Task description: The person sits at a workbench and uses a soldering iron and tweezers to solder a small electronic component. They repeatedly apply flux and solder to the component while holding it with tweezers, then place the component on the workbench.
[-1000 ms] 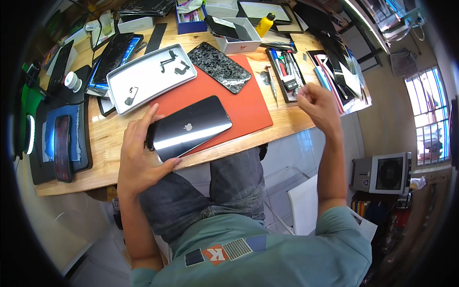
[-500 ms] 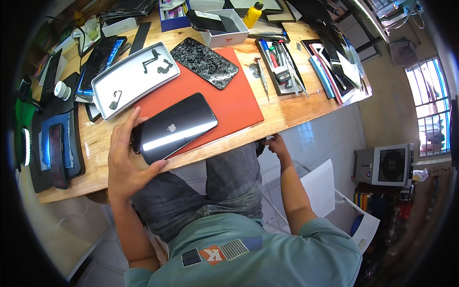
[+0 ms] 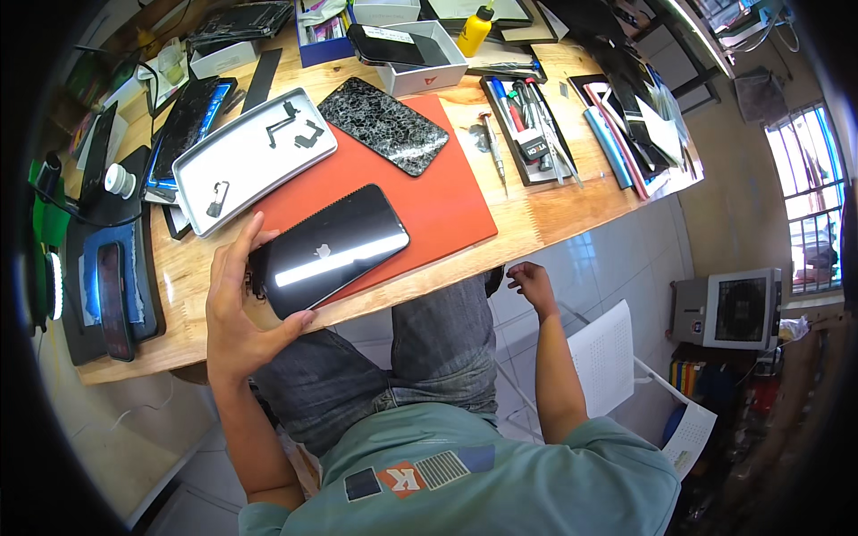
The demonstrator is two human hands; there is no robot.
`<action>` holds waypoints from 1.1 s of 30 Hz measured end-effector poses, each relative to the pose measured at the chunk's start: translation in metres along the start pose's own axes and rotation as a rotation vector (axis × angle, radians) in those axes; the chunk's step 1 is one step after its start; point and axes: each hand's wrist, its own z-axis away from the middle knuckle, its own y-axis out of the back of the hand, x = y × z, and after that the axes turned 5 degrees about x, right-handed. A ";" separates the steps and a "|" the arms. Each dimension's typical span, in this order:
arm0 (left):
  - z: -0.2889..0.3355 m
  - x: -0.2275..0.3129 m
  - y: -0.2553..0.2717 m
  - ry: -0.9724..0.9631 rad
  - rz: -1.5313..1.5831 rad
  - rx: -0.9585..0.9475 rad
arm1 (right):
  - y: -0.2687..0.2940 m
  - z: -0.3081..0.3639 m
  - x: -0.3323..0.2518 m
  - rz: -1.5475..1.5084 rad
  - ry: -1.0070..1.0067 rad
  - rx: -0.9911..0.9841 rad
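Note:
A black phone [image 3: 335,246] lies glossy back up, with a bright streak of light across it. It rests on an orange mat [image 3: 447,214] near the table's front edge. My left hand [image 3: 241,308] spans its left end, thumb at the near edge and fingertips at the far edge. Small dark bits stick out at that end, partly hidden by the hand. Past the phone lie a white tray [image 3: 237,179] with several small dark parts and a phone with shattered glass [image 3: 384,125]. My right hand [image 3: 534,286] hangs beyond the table edge, fingers loosely bent and apart, nothing visible in them.
A precision screwdriver [image 3: 493,154] lies beside a black box of pens and tools [image 3: 572,170]. A yellow bottle [image 3: 475,31] and a white box [image 3: 424,80] stand at the back. Another phone [image 3: 114,299] lies far left. A white chair [image 3: 603,357] is at right.
My right hand has moved slightly right, away from my knee, and its fingers have loosened apart. My left hand stays at the phone. The whole view has shifted slightly.

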 end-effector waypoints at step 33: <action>-0.002 -0.004 0.002 -0.070 -0.032 -0.002 | -0.023 0.053 -0.302 -0.425 0.748 0.141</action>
